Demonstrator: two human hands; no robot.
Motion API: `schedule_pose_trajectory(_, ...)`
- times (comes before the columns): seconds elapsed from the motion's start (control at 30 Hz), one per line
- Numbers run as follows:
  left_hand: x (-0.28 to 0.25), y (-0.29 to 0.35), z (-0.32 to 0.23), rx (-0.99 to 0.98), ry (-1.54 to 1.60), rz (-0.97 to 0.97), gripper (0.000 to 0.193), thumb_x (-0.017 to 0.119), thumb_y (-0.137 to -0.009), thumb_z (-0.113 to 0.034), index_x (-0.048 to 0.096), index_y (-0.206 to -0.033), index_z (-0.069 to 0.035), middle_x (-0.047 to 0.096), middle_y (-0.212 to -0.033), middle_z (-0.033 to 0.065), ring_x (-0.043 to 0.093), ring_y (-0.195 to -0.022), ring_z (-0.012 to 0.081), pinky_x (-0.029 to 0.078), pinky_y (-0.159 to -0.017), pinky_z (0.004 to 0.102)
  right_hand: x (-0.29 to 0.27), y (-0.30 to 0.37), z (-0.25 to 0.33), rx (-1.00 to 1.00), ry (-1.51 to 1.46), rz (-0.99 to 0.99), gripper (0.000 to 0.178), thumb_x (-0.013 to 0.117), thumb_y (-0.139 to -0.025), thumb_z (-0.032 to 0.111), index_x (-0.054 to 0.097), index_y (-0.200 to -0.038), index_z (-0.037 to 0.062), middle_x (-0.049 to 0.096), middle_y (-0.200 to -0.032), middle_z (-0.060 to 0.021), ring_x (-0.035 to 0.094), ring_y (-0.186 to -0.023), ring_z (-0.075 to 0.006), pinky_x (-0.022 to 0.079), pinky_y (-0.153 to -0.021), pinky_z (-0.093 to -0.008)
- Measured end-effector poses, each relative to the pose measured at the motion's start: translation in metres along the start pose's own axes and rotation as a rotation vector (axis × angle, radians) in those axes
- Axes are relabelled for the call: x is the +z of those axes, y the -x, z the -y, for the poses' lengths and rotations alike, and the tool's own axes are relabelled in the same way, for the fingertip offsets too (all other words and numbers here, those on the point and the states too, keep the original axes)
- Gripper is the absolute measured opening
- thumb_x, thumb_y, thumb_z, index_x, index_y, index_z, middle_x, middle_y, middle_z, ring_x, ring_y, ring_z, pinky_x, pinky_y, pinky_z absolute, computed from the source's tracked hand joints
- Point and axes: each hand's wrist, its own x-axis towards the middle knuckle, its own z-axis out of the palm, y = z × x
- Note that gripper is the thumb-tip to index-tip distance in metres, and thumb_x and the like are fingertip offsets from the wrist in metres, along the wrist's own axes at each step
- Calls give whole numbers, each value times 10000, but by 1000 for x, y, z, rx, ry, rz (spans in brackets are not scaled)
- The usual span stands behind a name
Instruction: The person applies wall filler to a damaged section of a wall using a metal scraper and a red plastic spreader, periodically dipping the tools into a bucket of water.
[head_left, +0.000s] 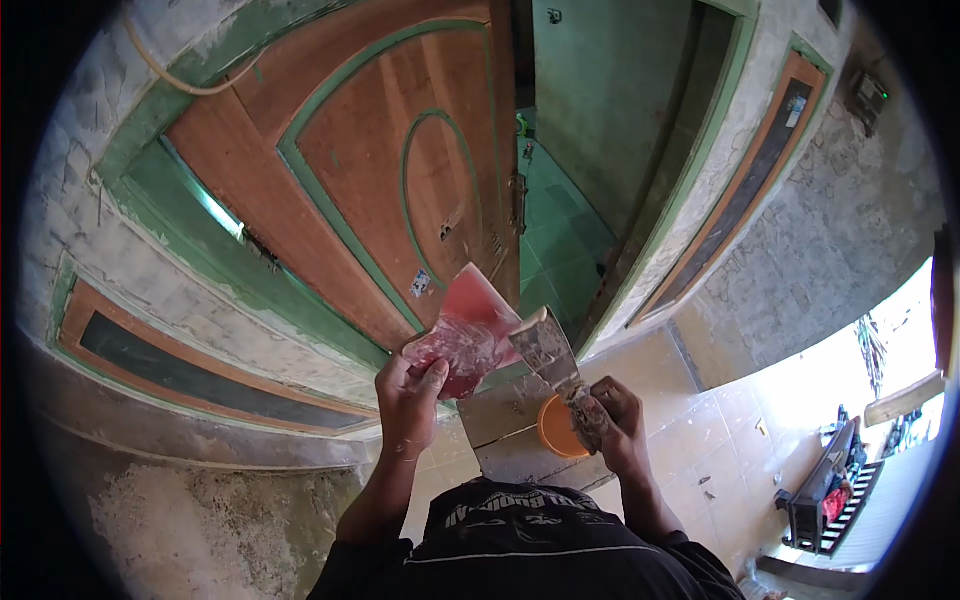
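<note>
My left hand (408,408) grips the lower left edge of a red, flat plastic putty spreader (472,320), its thumb on top. Whitish putty smears cover much of the spreader's face. In my right hand (622,425) is a putty knife (545,350) with a wide, dirty metal blade, held by its crusted handle. The blade's broad end meets or overlaps the spreader's right edge; I cannot tell whether they touch. Below the knife, an orange bucket (553,437) is partly hidden by my right hand.
Ahead stands a brown wooden door (360,140) with green trim, ajar onto a room with a green tiled floor (560,235). Rough plastered walls (790,230) flank the doorway. A dark bench (820,490) with things on it stands at the right on the pale tiles.
</note>
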Motion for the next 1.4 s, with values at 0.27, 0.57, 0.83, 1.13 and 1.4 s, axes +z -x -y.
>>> schedule_pose_trajectory(0.27,-10,28,32,-109,-320,425,247,548,-868,-80,557,-1077,52,629,-918,113,574,-843,115,461,-766,255,-7,0,3,85,-111,-85,213,557,-901,219,527,-864,11,532,-622,-22,443,-473,-48,326,-410,-192)
schedule_pose_trajectory(0.57,-68,25,82,-368,-119,-43,257,506,-837,-10,522,-1092,22,584,-958,100,597,-798,158,531,-630,283,-90,28,-100,680,1039,-99,286,533,-759,191,551,-957,-13,612,-922,-258,590,-902,-411,464,-764,-467)
schedule_pose_trajectory(0.83,-98,39,131,-525,-61,-92,292,505,-818,-9,507,-1109,11,574,-1003,118,595,-868,182,533,-688,298,-87,-16,-254,546,1306,-71,240,539,-797,225,637,-820,7,620,-789,-260,622,-796,-401,511,-685,-468)
schedule_pose_trajectory(1.13,-143,50,174,-674,-80,-197,334,497,-805,-10,490,-1138,19,540,-1063,144,586,-911,236,526,-726,337,-94,3,-282,375,1314,51,173,465,-800,112,618,-790,34,625,-743,-213,631,-682,-361,519,-598,-457)
schedule_pose_trajectory(1.4,-144,47,192,-675,2,-202,362,491,-795,-9,479,-1156,16,527,-1087,140,574,-951,251,530,-759,366,-78,0,-272,336,1332,271,168,528,-764,82,639,-887,51,641,-845,-189,642,-801,-340,529,-677,-428)
